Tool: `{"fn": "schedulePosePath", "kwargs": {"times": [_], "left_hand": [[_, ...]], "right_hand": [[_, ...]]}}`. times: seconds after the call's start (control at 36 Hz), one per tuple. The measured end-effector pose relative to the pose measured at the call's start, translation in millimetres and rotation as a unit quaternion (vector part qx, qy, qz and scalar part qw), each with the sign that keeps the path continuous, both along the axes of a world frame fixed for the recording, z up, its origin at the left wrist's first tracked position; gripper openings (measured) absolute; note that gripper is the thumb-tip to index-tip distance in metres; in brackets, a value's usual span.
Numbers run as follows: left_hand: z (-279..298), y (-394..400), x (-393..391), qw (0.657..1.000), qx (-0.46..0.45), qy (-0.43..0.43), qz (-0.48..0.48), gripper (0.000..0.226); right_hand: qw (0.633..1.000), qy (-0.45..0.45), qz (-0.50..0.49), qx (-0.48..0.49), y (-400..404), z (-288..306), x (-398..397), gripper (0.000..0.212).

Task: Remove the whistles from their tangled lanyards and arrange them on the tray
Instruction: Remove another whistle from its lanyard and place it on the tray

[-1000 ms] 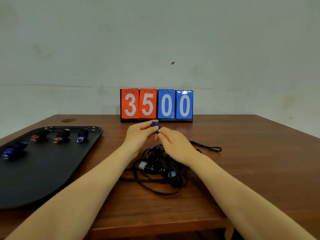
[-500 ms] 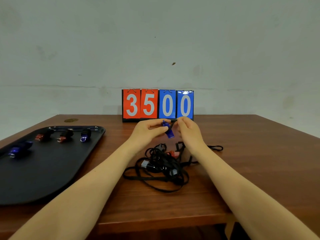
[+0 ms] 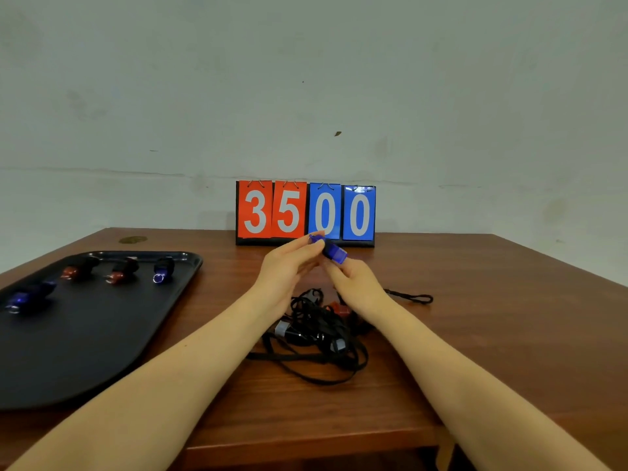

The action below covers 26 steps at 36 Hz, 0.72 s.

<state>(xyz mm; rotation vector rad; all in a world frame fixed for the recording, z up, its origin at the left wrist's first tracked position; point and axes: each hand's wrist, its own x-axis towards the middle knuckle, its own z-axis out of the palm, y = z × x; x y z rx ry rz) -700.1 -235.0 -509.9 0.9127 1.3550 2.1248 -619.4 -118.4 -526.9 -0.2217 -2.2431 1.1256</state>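
Just in front of the flip scoreboard [image 3: 306,214], which reads 3500 on two red and two blue cards, both hands meet above the wooden table [image 3: 492,317] around a blue whistle [image 3: 331,250]. Left hand [image 3: 283,270] pinches the whistle's upper end between thumb and fingertips, and right hand [image 3: 356,283] holds its lower end with curled fingers, so the whistle hangs tilted in the air, clear of the tabletop. Nearer the viewer than the scoreboard, under the two wrists, lies the tangle of black lanyards [image 3: 319,338] with a red whistle [image 3: 339,309] and some grey-tipped pieces caught in it; one lanyard loop trails off to the right. Well to the left of the scoreboard sits the black tray [image 3: 85,351], carrying four whistles: two red whistles [image 3: 69,271] [image 3: 117,275] and a blue one [image 3: 159,275] in a row along its far side, and another blue one [image 3: 20,299] at its left edge.
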Motion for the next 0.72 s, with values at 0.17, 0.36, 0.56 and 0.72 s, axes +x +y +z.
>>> {"fn": "schedulePosePath", "kwargs": {"times": [0.17, 0.36, 0.56, 0.72], "left_hand": [[-7, 5, -8, 0.997, -0.029, -0.006, 0.072, 0.027], [-10, 5, -13, 0.994, -0.03, -0.016, 0.107, 0.017], [-12, 8, -12, 0.983, -0.066, 0.043, 0.164, 0.024], [-11, 8, -8, 0.98, -0.077, 0.058, 0.172, 0.016]], "right_hand": [[0.989, -0.05, 0.007, 0.139, 1, -5, -5, 0.023], [0.976, -0.068, 0.006, 0.208, 1, -7, -6, 0.028], [0.963, -0.07, 0.006, 0.26, 0, -1, -3, 0.026], [0.962, -0.053, 0.015, 0.268, 0, -2, -1, 0.028]]}}
